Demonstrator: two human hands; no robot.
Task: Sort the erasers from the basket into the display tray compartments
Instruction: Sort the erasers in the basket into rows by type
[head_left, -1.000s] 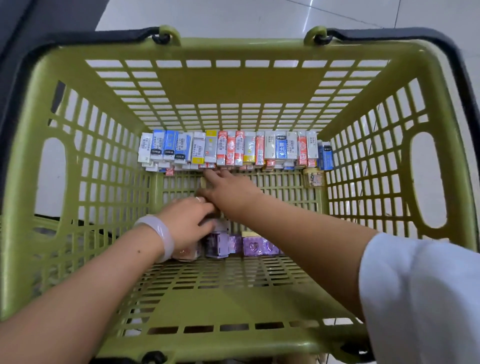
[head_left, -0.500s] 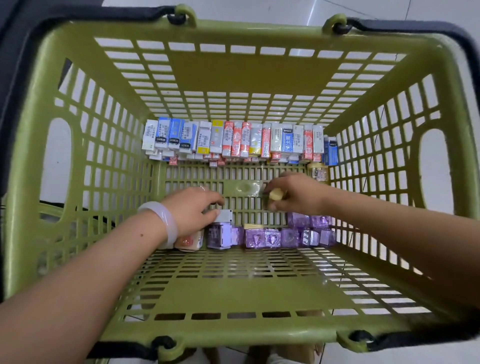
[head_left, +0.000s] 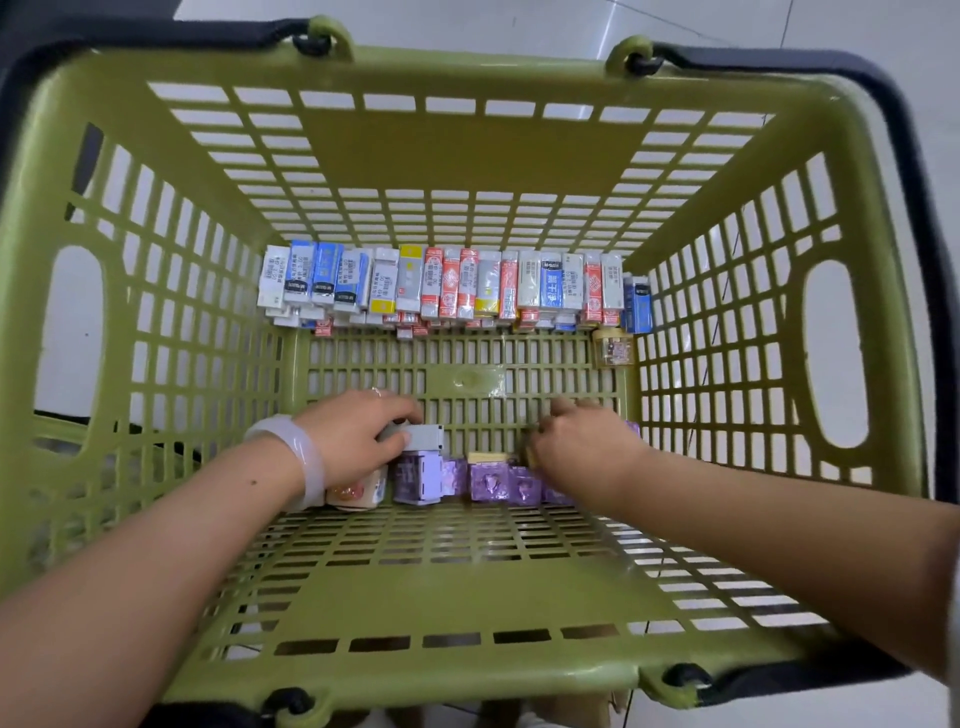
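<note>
A green plastic basket (head_left: 467, 67) holds two rows of erasers. Along its far wall stands a row of white, blue, red and yellow sleeved erasers (head_left: 452, 286). Purple wrapped erasers (head_left: 498, 483) line the near side. My left hand (head_left: 353, 436), with a pale bangle on the wrist, grips a grey-white eraser box (head_left: 428, 436) at the left end of the purple row. My right hand (head_left: 587, 447) is blurred over the right part of that row, and a small yellowish eraser (head_left: 531, 453) shows at its fingertips. The purple erasers under it are hidden.
A small clear jar (head_left: 613, 351) sits in the basket's far right corner. A peach-coloured pack (head_left: 353, 491) lies under my left wrist. Black handles (head_left: 779, 62) hang along the rim. Pale floor tiles surround the basket.
My right hand drew back from the far row with a yellowish eraser, then dropped onto the right part of the purple row. My left hand stayed on the grey-white box.
</note>
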